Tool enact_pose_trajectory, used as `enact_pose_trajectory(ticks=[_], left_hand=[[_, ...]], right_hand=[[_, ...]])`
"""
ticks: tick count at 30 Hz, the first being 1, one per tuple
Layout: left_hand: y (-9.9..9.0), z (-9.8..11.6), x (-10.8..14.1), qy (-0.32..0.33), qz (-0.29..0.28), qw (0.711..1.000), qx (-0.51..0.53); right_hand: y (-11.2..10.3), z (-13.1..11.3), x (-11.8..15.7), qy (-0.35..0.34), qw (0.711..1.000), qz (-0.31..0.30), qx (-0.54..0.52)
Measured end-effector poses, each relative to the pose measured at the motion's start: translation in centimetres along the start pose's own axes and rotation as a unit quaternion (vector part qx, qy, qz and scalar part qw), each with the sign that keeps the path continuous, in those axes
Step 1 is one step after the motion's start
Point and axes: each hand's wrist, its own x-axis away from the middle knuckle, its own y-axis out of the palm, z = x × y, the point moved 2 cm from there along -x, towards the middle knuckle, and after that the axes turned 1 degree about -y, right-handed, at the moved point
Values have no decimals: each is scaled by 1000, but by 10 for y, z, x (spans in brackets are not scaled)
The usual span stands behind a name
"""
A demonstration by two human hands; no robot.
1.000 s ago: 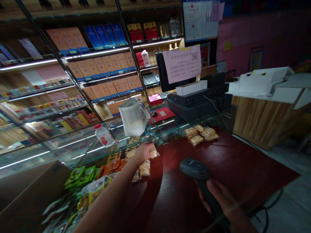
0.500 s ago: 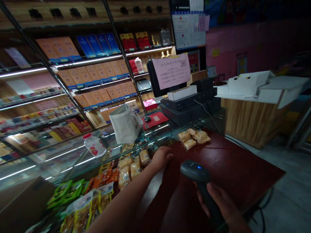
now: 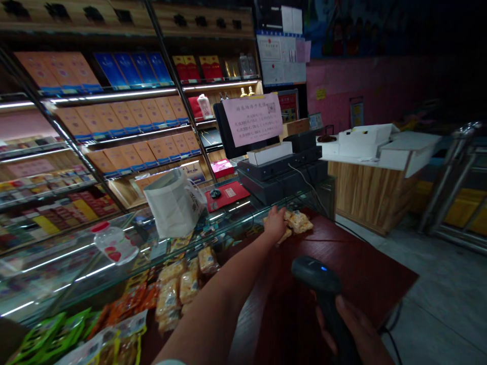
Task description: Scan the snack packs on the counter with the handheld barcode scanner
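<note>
My right hand (image 3: 352,324) is wrapped round the handle of a dark barcode scanner (image 3: 317,279) with a small blue light on its head. The scanner is held above the dark red-brown tabletop. My left arm stretches forward, and my left hand (image 3: 274,223) is on or just over a small group of clear-wrapped pale yellow snack packets (image 3: 300,222). It covers part of them; its fingers are too blurred to show whether they grip one. Nearer, beside my left forearm, lies a pile of similar wrapped snacks (image 3: 188,284).
Orange packets (image 3: 131,304) and green packets (image 3: 53,329) lie at the lower left. A plastic bottle with a red cap (image 3: 116,246) and a white bag (image 3: 173,203) stand on the glass counter (image 3: 81,276). Behind are a monitor with a paper notice (image 3: 253,119) and a computer mouse (image 3: 215,193).
My left hand has moved forward and away from the nearer pile to the farther snack packets. The scanner stays in my right hand. The view has turned slightly to the right.
</note>
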Motion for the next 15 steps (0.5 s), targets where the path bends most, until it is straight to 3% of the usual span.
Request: enact_pose_trajectory(ticks=[6, 11, 13, 15], left_hand=[[-1, 7, -1, 0, 19, 999, 42], [-12, 6, 24, -10, 89, 989, 116], [-17, 2, 45, -33, 91, 972, 212], [-23, -4, 70, -70, 67, 920, 379]], right_hand=[[-11, -14, 3, -15, 999, -16, 30], [-23, -19, 5, -28, 999, 23, -18], [-25, -23, 7, -38, 998, 25, -46], [-26, -28, 9, -48, 997, 28, -60]])
